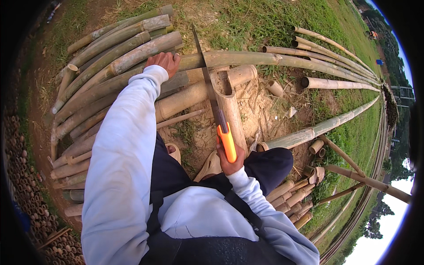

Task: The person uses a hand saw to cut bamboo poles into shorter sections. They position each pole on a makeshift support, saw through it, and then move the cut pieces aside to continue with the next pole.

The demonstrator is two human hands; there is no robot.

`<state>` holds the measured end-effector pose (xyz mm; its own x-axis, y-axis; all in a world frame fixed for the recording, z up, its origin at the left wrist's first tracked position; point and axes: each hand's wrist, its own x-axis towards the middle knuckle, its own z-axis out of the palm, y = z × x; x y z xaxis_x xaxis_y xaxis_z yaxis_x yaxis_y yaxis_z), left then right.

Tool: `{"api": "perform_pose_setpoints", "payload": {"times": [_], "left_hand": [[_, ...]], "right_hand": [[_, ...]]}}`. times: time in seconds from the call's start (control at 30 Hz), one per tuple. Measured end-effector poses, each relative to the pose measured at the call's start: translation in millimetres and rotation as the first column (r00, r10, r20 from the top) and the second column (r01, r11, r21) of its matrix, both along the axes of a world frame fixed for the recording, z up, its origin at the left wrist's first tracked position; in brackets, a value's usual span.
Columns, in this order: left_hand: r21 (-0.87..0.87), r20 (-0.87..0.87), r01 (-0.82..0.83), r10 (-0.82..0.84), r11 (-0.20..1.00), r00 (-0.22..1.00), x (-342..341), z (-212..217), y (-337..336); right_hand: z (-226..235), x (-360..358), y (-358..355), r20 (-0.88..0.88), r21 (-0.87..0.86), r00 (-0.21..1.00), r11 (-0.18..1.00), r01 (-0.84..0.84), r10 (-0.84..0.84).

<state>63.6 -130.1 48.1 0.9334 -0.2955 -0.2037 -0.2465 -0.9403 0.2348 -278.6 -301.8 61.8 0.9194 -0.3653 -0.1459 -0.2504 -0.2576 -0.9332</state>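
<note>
A long greenish bamboo pole (247, 58) runs from the stack on the left far out to the right. My left hand (164, 63) is closed on this pole, left of the saw. In my right hand (232, 162) is the orange handle of a handsaw (226, 143), its dark blade pointing away from me and lying across the pole. Whether the teeth have bitten into the pole, I cannot tell. Under the pole lie a thick bamboo crosspiece (181, 102) and a short bamboo section (232, 112) with an opening cut near its far end.
Cut bamboo lengths (101, 73) are stacked on the left, with more short pieces (291, 201) by my right side. Several long poles (327, 84) stretch away on the right. Sawdust (254, 104) covers the ground ahead. A crossed pole frame (353, 174) stands at the right.
</note>
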Motion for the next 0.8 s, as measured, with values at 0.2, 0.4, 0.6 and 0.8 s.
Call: {"api": "perform_pose_setpoints", "payload": {"times": [0.2, 0.4, 0.6, 0.8], "left_hand": [[-0.007, 0.019, 0.000, 0.000, 1.000, 1.000, 3, -4, 2], [0.020, -0.036, 0.001, 0.000, 1.000, 0.999, -8, -1, -11], [-0.023, -0.082, -0.033, 0.031, 0.999, 0.996, -3, 8, 9], [-0.074, 0.008, -0.026, 0.026, 0.997, 1.000, -13, 17, 45]], "right_hand": [[3, -35, -6, 0.014, -0.028, 1.000, 1.000, 0.006, -0.006], [-35, 157, -7, 0.111, -0.098, 0.994, 0.995, 0.028, -0.017], [-22, 60, -1, 0.155, -0.113, 0.986, 0.993, -0.041, 0.059], [-3, 27, -16, 0.297, -0.160, 0.953, 0.987, -0.015, 0.062]]}}
